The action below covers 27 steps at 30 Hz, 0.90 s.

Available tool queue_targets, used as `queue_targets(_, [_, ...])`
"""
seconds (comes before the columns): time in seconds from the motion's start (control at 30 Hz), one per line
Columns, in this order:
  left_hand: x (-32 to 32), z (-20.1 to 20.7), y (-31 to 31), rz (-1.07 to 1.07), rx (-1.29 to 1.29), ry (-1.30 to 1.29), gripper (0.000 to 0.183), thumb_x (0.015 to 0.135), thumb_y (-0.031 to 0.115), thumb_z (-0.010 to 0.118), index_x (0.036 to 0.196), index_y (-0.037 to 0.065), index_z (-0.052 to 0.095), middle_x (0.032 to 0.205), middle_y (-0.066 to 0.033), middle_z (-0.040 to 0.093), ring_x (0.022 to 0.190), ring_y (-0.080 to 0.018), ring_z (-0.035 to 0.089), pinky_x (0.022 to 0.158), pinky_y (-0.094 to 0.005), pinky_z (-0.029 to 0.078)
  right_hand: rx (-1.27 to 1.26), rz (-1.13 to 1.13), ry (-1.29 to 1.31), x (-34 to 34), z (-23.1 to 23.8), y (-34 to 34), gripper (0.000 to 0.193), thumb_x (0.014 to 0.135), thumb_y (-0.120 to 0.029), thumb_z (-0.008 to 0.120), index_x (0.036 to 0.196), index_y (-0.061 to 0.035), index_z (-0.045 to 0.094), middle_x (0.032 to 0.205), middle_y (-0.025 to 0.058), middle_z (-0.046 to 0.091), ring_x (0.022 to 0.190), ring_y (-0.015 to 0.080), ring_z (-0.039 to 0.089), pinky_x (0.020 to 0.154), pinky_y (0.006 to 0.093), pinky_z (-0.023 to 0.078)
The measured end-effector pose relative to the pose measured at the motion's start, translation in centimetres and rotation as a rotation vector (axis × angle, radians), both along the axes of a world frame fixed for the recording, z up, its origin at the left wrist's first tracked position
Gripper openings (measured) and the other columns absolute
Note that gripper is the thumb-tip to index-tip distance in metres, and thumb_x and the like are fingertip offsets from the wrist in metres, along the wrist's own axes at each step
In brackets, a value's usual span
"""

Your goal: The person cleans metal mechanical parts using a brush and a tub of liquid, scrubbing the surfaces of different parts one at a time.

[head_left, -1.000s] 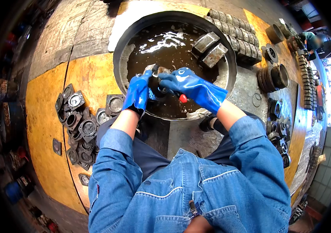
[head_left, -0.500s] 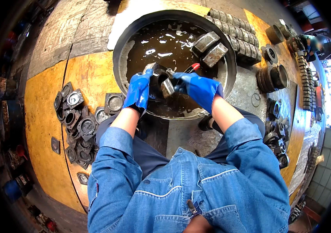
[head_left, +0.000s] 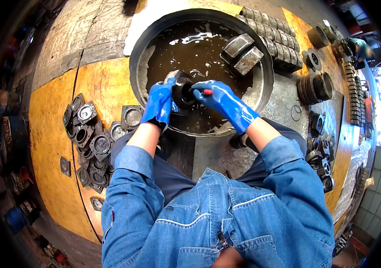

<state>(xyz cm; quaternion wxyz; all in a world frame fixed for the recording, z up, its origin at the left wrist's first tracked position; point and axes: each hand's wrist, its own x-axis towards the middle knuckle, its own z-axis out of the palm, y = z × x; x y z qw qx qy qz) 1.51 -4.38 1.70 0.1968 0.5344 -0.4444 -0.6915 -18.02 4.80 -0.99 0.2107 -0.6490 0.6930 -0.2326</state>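
Over the round metal basin [head_left: 136, 49], half filled with brown liquid, my left hand [head_left: 158, 100] in a blue rubber glove is closed on a dark, wet metal housing [head_left: 181, 80]. The housing's round bore faces right. My right hand [head_left: 219, 96], gloved the same way, is closed around a brush-like tool with a red handle end [head_left: 207, 92]. Its working end is hidden at the bore. Two grey metal blocks [head_left: 247, 60] lean together at the basin's right wall.
Rows of metal housings [head_left: 280, 40] stand beyond the basin at right, near stacked rings [head_left: 315, 88]. Square parts with round openings [head_left: 101, 144] lie heaped on the yellow board at left. More parts [head_left: 320, 154] lie at right. Another person [head_left: 361, 49] is in the far right background.
My right hand has turned and drawn closer to the housing. The tool's silver part, visible before, is now hidden, and its red end has swung toward the hand.
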Motion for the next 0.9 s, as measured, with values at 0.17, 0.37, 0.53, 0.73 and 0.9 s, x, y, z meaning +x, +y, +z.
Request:
queue_targets(0.17, [-0.3, 0.3, 0.1, 0.012, 0.018, -0.041, 0.054, 0.104, 0.045, 0.062, 0.117, -0.006, 0.072, 0.105, -0.0144, 0.076, 0.091, -0.0233, 0.071, 0.08, -0.0366, 0.058, 0.081, -0.369, -0.862, -3.2, -2.3, 0.4, 0.035, 0.096, -0.032, 0.074, 0.112, -0.0005, 0.076, 0.092, 0.0041, 0.077, 0.088, 0.0151, 0.074, 0.081, 0.029, 0.06])
queue_targets(0.37, [-0.9, 1.4, 0.1, -0.041, -0.093, -0.173, 0.053, 0.105, 0.047, 0.059, 0.118, -0.003, 0.072, 0.106, -0.0149, 0.076, 0.094, -0.025, 0.07, 0.085, -0.0377, 0.054, 0.077, -0.668, -1.169, -2.7, -4.9, -1.4, 0.029, 0.098, -0.03, 0.07, 0.109, -0.0032, 0.075, 0.094, 0.006, 0.076, 0.075, 0.0129, 0.07, 0.07, 0.0248, 0.057])
queue_targets(0.53, [-0.1, -0.8, -0.1, -0.031, -0.166, -0.213, 0.053, 0.105, 0.047, 0.058, 0.116, -0.003, 0.073, 0.103, -0.0179, 0.075, 0.095, -0.0265, 0.069, 0.087, -0.0383, 0.052, 0.223, -0.82, -1.359, -0.9, -5.2, 1.8, 0.024, 0.099, -0.027, 0.068, 0.108, -0.0047, 0.073, 0.094, 0.0053, 0.074, 0.071, 0.0131, 0.068, 0.064, 0.0249, 0.054])
queue_targets(0.73, [-0.6, 0.3, 0.1, -0.057, -0.169, -0.22, 0.052, 0.104, 0.041, 0.061, 0.116, -0.009, 0.07, 0.099, -0.0144, 0.074, 0.085, -0.0215, 0.065, 0.077, -0.0359, 0.052, 0.371, -0.773, -1.161, 1.5, -2.7, 5.8, 0.031, 0.097, -0.033, 0.068, 0.099, -0.0023, 0.072, 0.083, 0.005, 0.071, 0.066, 0.0143, 0.063, 0.062, 0.0274, 0.049])
queue_targets(0.9, [0.2, 0.5, 0.3, -0.057, -0.105, -0.171, 0.063, 0.106, 0.052, 0.054, 0.115, -0.008, 0.071, 0.106, -0.0202, 0.074, 0.1, -0.0278, 0.069, 0.091, -0.0397, 0.052, 0.505, -0.472, -1.017, 3.5, 3.9, 6.2, 0.03, 0.096, -0.034, 0.066, 0.096, -0.005, 0.073, 0.081, 0.0021, 0.068, 0.074, 0.0118, 0.059, 0.068, 0.0289, 0.045])
